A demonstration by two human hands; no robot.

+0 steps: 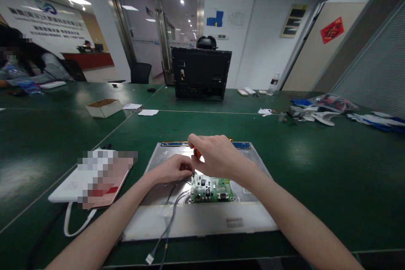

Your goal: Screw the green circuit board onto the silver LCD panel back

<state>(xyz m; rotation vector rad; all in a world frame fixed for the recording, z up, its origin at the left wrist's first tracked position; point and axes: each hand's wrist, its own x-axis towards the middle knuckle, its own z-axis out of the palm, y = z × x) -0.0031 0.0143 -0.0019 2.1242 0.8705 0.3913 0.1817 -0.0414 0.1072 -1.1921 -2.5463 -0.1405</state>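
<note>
A flat display panel lies back-side up on the green table, with a green circuit board on its metal back. My right hand is closed around a screwdriver with an orange and black handle, held upright over the board's far left corner. Just left of that corner, my left hand has its fingers pinched together by the screwdriver's lower end; what they hold is hidden. Grey cables run from the board's left side toward me, ending in a white connector. A narrow blue circuit strip edges the panel's far side.
Left of the panel lie a white device and a pinkish phone with a white cable. A black monitor housing stands at the back. An open box is at left; bags and parts lie right. A person sits far left.
</note>
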